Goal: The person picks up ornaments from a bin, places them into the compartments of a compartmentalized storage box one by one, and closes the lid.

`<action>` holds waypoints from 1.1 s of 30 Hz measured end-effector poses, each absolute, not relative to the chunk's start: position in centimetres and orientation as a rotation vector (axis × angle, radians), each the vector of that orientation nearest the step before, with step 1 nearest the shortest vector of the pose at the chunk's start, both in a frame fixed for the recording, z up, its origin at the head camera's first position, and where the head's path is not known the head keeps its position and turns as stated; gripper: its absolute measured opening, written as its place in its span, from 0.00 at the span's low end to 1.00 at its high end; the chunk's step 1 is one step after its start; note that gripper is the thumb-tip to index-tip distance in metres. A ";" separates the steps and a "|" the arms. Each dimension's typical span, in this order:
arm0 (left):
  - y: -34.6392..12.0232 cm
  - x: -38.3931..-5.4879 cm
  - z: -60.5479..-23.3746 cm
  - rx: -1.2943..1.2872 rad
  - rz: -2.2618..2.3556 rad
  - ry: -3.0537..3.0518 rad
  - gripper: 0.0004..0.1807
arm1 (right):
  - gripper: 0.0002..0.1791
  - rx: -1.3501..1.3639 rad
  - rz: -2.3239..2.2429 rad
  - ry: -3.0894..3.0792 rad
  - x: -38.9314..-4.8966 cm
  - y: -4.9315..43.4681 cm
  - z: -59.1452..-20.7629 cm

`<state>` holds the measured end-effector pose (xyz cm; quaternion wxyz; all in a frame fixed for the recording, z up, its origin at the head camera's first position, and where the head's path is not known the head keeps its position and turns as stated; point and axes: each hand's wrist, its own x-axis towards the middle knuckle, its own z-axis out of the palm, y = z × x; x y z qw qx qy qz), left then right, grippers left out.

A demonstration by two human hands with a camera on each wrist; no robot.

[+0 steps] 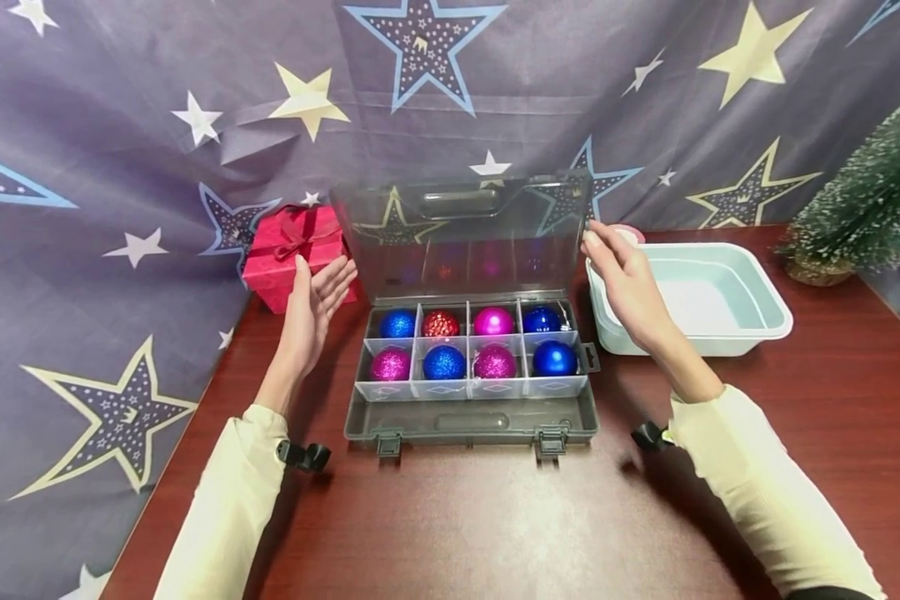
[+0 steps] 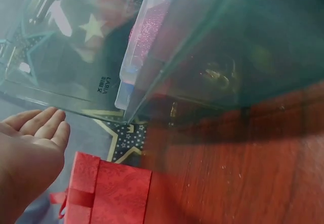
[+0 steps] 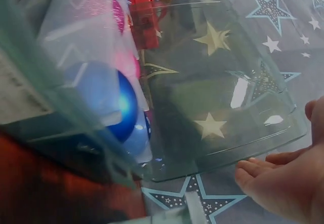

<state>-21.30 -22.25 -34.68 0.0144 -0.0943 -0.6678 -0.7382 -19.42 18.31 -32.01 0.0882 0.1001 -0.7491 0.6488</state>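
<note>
A transparent grey plastic case [image 1: 468,421] sits on the table with its lid [image 1: 472,237] raised upright. Inside, a divided tray [image 1: 441,389] has one Christmas ball per compartment: pink, blue and red, such as a smooth blue ball [image 1: 555,358] and a glittery pink ball [image 1: 390,364]. My left hand [image 1: 312,312], fingers straight, is beside the lid's left edge; in the left wrist view its fingertips [image 2: 54,122] lie close to that edge. My right hand [image 1: 630,287] has its fingertips at the lid's right edge, apparently touching it in the right wrist view.
A red gift box [image 1: 270,271] with a ribbon stands behind my left hand. At the right are a pale mint basin [image 1: 776,312] and a small frosted Christmas tree [image 1: 862,187]. A star-patterned cloth [image 1: 525,75] hangs behind the brown table [image 1: 450,517].
</note>
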 end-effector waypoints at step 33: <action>-25.2 -13.4 -37.4 -0.783 -2.131 -2.122 0.31 | 0.28 0.557 1.470 -2.508 -8.6 19.4 -35.8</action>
